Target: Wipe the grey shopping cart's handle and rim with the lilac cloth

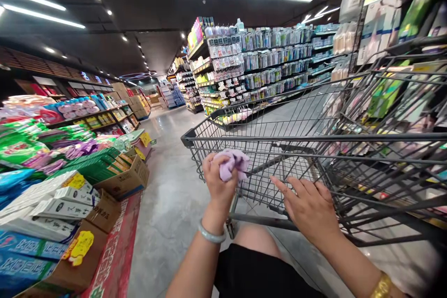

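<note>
In the head view my left hand is closed round a crumpled light purple cloth, which shows darker stains or folds at its right side. The wrist carries a pale bracelet. To its right, my right hand has its fingers apart, the index finger stretched toward the bars, and holds nothing. Both hands are at the near side of a dark grey wire shopping cart. Whether the right fingertips or the cloth touch the wire cannot be made out. The part of the cart that I see into holds no goods.
Cardboard boxes and stacked packages line the left side on a red strip. Shelves of hanging goods stand beyond the cart, and a rack of packaged items rises at the right. Grey tiled floor runs between them.
</note>
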The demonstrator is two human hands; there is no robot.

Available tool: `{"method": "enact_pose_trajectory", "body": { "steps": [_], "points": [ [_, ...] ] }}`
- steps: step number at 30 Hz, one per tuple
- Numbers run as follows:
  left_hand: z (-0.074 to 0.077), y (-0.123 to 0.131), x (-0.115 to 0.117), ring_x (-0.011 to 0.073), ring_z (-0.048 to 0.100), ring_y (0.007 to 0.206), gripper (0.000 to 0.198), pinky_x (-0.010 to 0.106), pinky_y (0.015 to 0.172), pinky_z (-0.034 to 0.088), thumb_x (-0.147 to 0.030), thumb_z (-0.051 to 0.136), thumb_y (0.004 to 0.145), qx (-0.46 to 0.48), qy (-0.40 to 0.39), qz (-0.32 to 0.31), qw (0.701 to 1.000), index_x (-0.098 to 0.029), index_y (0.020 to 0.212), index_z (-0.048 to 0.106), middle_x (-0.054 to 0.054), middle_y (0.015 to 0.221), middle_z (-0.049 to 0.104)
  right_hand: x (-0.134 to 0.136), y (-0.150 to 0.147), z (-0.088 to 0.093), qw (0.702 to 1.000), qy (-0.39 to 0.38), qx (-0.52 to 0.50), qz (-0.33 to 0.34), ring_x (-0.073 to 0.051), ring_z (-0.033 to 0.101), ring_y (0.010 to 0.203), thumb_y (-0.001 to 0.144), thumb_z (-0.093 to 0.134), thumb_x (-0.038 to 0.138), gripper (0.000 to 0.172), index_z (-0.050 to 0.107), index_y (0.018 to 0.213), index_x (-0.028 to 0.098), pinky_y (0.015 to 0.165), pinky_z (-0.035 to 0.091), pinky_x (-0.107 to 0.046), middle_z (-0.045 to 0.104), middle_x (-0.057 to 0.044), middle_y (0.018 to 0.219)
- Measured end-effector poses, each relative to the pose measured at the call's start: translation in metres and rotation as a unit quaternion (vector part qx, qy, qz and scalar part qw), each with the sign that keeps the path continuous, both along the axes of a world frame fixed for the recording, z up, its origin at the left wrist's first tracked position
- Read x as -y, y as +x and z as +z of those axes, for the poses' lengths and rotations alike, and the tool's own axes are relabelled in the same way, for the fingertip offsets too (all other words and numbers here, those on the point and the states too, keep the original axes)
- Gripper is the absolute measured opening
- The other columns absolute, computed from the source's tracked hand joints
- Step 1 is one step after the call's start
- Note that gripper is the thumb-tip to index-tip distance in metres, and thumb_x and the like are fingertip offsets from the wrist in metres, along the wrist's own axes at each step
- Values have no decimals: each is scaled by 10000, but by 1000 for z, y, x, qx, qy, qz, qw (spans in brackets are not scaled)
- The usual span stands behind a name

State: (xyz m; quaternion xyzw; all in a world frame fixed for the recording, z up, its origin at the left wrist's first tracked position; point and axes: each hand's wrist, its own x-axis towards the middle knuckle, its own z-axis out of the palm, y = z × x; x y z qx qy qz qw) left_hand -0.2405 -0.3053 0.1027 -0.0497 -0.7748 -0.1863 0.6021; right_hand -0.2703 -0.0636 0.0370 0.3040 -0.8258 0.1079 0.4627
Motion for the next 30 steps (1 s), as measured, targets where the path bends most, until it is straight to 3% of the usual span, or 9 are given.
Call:
{"method": "enact_pose_trajectory", "body": {
  "steps": [3, 7, 9, 14, 16, 23, 25, 27, 30],
  "points": [
    [0, -9, 5, 246, 550, 1091, 282, 450, 951, 498, -188, 689, 751, 19, -21, -6, 1000, -240, 1020, 622, 73, 1119, 539, 0, 1, 1, 1000, -4, 2, 0, -221, 553, 992, 800, 686, 220, 705, 484, 1453, 389, 977, 270, -407, 710, -19, 1115],
    [-26, -4, 2, 224, 579, 973, 257, 385, 831, 531, -128, 677, 710, 42, -29, -11, 999, -226, 946, 647, 63, 1022, 572, 2, 5, 4, 1000, -5, 30, -1, -226, 562, 1003, 792, 691, 203, 711, 492, 1447, 396, 984, 277, -413, 704, -22, 1150],
    [-29, 0, 0, 219, 583, 966, 232, 375, 815, 539, -123, 648, 717, 29, -11, -3, 999, -223, 925, 625, 58, 990, 572, 2, 8, 4, 1000, -3, 30, 2, -224, 564, 999, 801, 684, 204, 692, 501, 1440, 397, 976, 279, -410, 705, -21, 1144],
    [6, -10, 2, 230, 551, 1088, 229, 438, 965, 494, -175, 606, 792, -23, 37, 41, 998, -232, 1009, 561, 66, 1052, 577, 0, 10, 2, 999, 12, 38, -6, -225, 570, 994, 862, 647, 256, 579, 535, 1415, 387, 958, 283, -409, 706, -25, 1141],
    [13, -15, 3, 237, 543, 1109, 294, 462, 1009, 462, -186, 604, 798, -23, 38, 50, 998, -235, 1082, 547, 68, 1073, 598, -1, 8, 2, 999, 12, 41, -12, -224, 572, 992, 881, 634, 253, 554, 540, 1410, 390, 954, 285, -409, 707, -22, 1133],
    [-31, 2, 1, 234, 577, 911, 292, 410, 813, 513, -155, 648, 717, 10, 33, 53, 998, -216, 1000, 602, 69, 959, 605, -4, 4, 3, 999, 38, 11, 6, -218, 573, 956, 874, 637, 267, 555, 546, 1415, 351, 908, 293, -406, 712, -29, 1120],
    [-24, 4, 7, 237, 576, 932, 256, 422, 848, 506, -172, 642, 734, -4, 39, 61, 997, -212, 983, 600, 68, 950, 607, -4, 5, 3, 999, 31, 22, -2, -221, 580, 976, 879, 639, 266, 553, 544, 1415, 362, 918, 295, -409, 711, -28, 1134],
    [-4, 1, 14, 257, 557, 1038, 266, 461, 948, 470, -213, 643, 765, -23, 47, 77, 996, -214, 1028, 601, 82, 1020, 609, -3, 6, 2, 999, 26, 26, -17, -220, 585, 993, 893, 637, 267, 544, 538, 1416, 382, 927, 294, -408, 712, -24, 1140],
    [18, -11, 24, 244, 520, 1159, 405, 462, 1060, 407, -196, 619, 802, -34, 48, 94, 994, -251, 1202, 585, 83, 1168, 568, -4, 6, 1, 999, 32, 14, -28, -210, 587, 974, 912, 632, 281, 531, 528, 1420, 397, 917, 292, -395, 717, -14, 1127]
  ]
}}
